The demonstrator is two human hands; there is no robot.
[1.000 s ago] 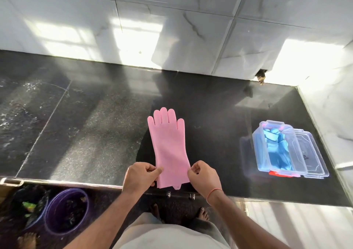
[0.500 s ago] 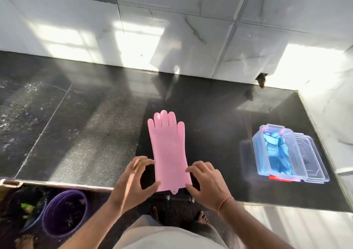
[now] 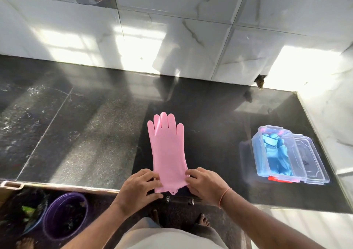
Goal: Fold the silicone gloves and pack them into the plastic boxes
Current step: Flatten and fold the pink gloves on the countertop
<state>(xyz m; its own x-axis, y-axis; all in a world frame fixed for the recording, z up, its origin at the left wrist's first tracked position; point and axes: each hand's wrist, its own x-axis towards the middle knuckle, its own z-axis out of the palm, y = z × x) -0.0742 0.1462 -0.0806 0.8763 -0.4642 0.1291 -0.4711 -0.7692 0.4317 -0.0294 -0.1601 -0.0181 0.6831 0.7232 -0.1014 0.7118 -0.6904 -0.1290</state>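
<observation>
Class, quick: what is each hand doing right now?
Left hand: grips the pink glove at its cuff.
Right hand: grips the same cuff.

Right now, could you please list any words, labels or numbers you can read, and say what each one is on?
None can be read.
Clear plastic lid: a small dark mark, too blurred to read.
Pink silicone glove: no print visible.
Clear plastic box holding blue gloves: no label visible.

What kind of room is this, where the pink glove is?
Probably a kitchen at home. The pink glove lies on a long, dark, polished stone counter that runs along a wall of white marble-look tiles, and a purple bucket with scraps stands on the floor below the counter's edge.
</observation>
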